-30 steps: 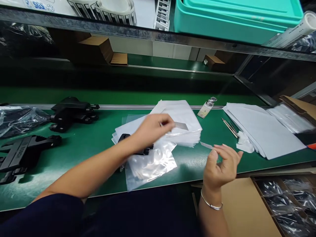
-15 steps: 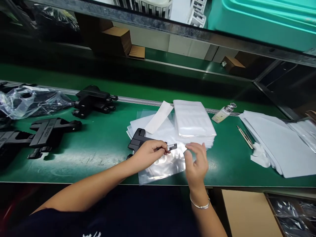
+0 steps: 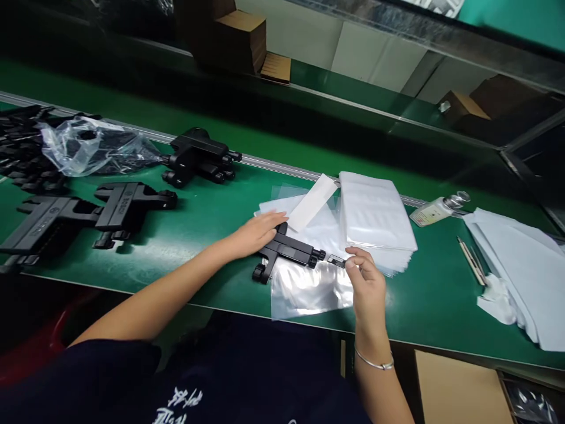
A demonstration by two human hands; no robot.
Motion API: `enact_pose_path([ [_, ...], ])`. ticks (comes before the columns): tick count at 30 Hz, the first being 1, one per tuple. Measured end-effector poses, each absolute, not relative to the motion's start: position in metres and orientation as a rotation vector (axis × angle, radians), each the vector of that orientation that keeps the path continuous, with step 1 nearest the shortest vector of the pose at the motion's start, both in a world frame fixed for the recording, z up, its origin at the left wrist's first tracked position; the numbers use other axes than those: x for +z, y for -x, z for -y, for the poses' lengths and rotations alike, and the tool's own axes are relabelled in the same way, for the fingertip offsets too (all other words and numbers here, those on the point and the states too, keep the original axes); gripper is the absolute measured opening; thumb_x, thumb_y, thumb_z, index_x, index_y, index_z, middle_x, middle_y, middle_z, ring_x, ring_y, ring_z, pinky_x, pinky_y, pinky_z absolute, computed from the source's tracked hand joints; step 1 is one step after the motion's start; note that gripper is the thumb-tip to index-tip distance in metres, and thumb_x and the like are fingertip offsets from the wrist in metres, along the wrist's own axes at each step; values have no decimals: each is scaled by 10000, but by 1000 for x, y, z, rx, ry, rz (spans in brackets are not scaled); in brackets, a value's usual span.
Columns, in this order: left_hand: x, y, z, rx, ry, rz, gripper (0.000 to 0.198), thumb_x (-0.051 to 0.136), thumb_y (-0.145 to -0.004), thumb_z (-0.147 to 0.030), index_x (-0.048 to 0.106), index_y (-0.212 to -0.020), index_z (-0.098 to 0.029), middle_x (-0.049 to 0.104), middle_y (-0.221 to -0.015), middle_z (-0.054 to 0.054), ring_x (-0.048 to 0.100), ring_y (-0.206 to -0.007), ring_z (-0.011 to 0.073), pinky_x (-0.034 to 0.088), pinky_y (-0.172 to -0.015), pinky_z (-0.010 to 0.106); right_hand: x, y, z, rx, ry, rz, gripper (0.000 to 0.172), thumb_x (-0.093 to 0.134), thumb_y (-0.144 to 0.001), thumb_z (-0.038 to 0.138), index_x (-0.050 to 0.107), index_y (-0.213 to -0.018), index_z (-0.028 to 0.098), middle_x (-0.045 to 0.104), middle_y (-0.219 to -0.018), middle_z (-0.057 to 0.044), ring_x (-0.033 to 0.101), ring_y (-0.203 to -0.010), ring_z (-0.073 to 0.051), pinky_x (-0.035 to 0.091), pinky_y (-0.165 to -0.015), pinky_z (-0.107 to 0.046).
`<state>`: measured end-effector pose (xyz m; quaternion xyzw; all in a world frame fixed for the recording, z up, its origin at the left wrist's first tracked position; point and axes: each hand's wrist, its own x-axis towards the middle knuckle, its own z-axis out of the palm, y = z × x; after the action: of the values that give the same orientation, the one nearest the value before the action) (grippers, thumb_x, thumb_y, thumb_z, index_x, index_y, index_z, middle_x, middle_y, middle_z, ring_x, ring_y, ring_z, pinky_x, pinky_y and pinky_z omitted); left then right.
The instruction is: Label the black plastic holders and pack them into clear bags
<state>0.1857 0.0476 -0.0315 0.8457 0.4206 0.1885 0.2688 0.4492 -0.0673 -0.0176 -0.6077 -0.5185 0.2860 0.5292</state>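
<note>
My left hand (image 3: 256, 233) lies flat with its fingers on the left end of a black plastic part (image 3: 286, 253) that rests on the green table (image 3: 203, 218). My right hand (image 3: 366, 282) pinches a small dark label (image 3: 338, 261) at the right end of that part. A clear plastic bag (image 3: 309, 288) lies under and in front of the part. A white paper strip (image 3: 312, 202) leans on a stack of clear bags (image 3: 375, 215) just behind.
Several more black parts (image 3: 128, 206) (image 3: 198, 158) lie to the left, some in a crumpled plastic bag (image 3: 83, 147). A small bottle (image 3: 435, 211), tweezers (image 3: 468, 259) and white sheets (image 3: 521, 265) sit at the right. A cardboard box (image 3: 459, 388) stands below the table edge.
My left hand passed the small label to my right hand and moved back to the left end of the black part. The camera view has swung left.
</note>
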Motion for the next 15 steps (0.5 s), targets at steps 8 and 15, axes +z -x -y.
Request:
enact_pose_path([
  [8, -51, -213, 21, 583, -2124, -1311, 471, 319, -954, -198, 388, -1420, -174, 362, -1535, 130, 268, -1453, 257, 257, -1176, 525, -27, -404, 51, 930, 1614, 1445, 148, 592, -771, 291, 591, -637, 227, 644, -1131, -76, 500, -1199, -289, 358, -1015, -472],
  [15, -45, -214, 20, 561, -2130, -1286, 430, 332, -943, -174, 462, -1352, -154, 417, -1485, 143, 282, -1444, 290, 284, -1161, 533, -24, -402, 44, 924, 1696, 1539, 157, 578, -745, 292, 575, -602, 228, 644, -1042, -70, 523, -1070, -276, 388, -956, -460],
])
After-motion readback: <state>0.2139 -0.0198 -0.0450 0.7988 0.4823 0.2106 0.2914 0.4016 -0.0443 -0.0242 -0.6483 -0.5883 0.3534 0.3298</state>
